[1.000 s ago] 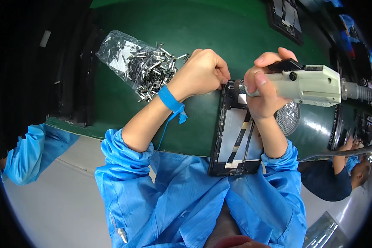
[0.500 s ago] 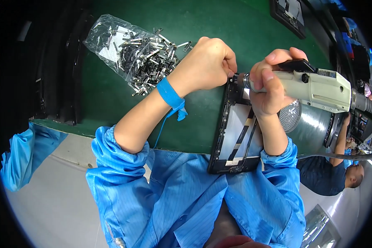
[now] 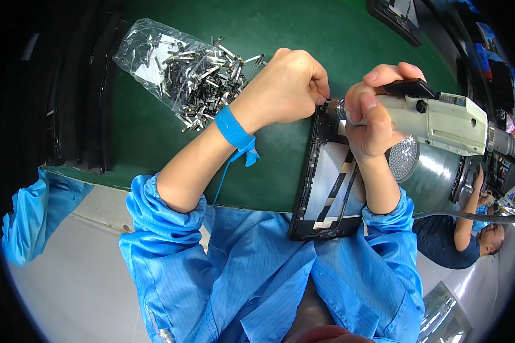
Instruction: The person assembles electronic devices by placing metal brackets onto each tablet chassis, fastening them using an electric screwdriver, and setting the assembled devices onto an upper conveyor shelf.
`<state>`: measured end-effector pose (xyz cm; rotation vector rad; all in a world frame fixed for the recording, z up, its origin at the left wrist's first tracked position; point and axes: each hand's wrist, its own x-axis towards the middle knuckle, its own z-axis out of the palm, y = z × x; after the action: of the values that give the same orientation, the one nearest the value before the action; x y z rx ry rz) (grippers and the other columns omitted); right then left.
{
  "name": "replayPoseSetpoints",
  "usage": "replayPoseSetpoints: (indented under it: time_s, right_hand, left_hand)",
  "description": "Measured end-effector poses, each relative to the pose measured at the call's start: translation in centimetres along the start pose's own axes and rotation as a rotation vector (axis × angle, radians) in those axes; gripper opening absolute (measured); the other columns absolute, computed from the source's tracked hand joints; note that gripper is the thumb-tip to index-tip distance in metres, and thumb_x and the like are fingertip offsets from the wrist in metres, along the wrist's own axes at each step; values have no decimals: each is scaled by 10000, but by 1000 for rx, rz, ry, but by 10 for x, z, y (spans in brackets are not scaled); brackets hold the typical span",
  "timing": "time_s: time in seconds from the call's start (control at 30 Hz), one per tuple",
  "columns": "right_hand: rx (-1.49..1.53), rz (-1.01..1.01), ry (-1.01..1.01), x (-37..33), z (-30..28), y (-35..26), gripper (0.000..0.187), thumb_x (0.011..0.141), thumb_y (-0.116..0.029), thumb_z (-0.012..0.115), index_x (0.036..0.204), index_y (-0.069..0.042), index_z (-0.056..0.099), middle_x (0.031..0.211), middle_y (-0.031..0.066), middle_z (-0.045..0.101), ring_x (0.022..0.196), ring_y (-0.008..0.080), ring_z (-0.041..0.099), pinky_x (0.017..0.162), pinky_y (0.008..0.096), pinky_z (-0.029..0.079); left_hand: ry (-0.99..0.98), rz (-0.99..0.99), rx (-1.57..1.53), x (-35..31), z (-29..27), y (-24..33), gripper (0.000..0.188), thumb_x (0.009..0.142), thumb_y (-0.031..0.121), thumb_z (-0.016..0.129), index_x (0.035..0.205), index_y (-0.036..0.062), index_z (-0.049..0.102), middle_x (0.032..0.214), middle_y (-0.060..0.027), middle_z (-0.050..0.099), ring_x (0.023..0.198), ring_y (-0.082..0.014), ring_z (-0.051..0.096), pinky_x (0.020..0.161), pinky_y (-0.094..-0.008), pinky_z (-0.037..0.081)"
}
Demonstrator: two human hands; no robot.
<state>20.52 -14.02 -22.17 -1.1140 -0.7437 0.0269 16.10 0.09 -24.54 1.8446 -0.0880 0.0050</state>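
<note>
1. Grip state. Your right grip (image 3: 372,123) is wrapped firmly around the front of the pale powered driver (image 3: 452,123), with the black lever just above the fingers. Your left grip (image 3: 292,86) is drawn into a fine pinch just left of the driver's nose; whether a small part sits in the pinch cannot be told, as the fingertips hide it.

2. Workpiece position. The black-framed device (image 3: 333,186) lies below and between both grips. Its far corner meets the pinch and the driver's nose; its near end reaches past the bench (image 3: 257,177) edge, toward your body.

3. Alignment. The step in hand appears to be driver work at that corner. Line up the driver's axis with the seat before applying power, since a skewed bit would probably slip and mark the frame. Press evenly with the right grip; do not twist the wrist.

4. Support. Let the left grip steady the corner, with its fingertips clear of the bit. The overhanging near end could make the device rock, so brace it against the push.

5. Clearance. Hold the sleeved cable (image 3: 500,142), right of the right grip, free of side pull. Route the blue wrist strap (image 3: 233,128), below the left grip, away from the loose metal parts (image 3: 212,86) spilling from the clear bag (image 3: 136,51) to the left of that grip.
</note>
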Motion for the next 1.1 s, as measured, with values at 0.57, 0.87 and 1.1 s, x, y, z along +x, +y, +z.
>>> replayPoseSetpoints:
  time_s: [0.57, 0.87, 1.1]
  right_hand:
    - [-175, 25, -48, -4, 4, -1, 467, 744, 26, 576, 1168, -38, 391, 811, 116, 515, 424, 128, 397, 364, 245, 357]
    - [-133, -13, -96, -1, 7, 1, 386, 741, 120, 553, 1094, 32, 423, 765, 89, 560, 665, 117, 535, 600, 231, 444]
    - [-10, 51, 15, 2, 8, 4, 445, 732, 52, 605, 1133, -6, 419, 861, 145, 545, 496, 128, 465, 431, 244, 403]
  left_hand:
    - [28, -12, 29, 0, 1, 2, 176, 557, -111, 539, 651, -37, 667, 611, -177, 625, 579, -244, 647, 583, -296, 519]
    - [52, 2, 43, 3, 0, 5, 154, 555, -106, 541, 628, -39, 658, 600, -175, 621, 579, -241, 649, 580, -294, 518]
    - [200, 13, 211, -9, -4, 27, 221, 669, -29, 618, 886, -12, 658, 691, -174, 632, 671, -333, 628, 669, -393, 502]
